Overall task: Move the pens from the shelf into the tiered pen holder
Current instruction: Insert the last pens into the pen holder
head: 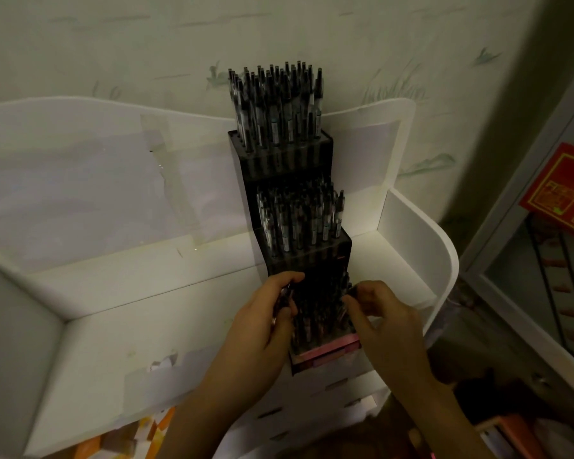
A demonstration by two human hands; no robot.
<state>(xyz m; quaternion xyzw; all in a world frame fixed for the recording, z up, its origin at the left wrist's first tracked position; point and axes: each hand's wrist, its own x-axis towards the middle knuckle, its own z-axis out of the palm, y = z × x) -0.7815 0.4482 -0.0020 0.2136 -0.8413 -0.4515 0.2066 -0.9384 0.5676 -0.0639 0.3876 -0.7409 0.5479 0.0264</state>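
A black tiered pen holder (pixel 312 256) stands on the white shelf (pixel 120 326) against the wall. Its top tier (pixel 279 107) and middle tier (pixel 302 220) are packed with several dark pens standing upright. The lowest tier (pixel 315 319), with a pink front edge, also holds several pens. My left hand (pixel 262 326) grips a small bunch of pens at the lowest tier's left side. My right hand (pixel 381 313) pinches a pen at that tier's right side, its tip down among the others.
The white shelf has a raised back panel (pixel 80 167) with taped paper and a curved right side wall (pixel 444 260). A red printed sheet (pixel 564 190) hangs on a frame at the right. Orange and white items (pixel 140 435) lie below the shelf front.
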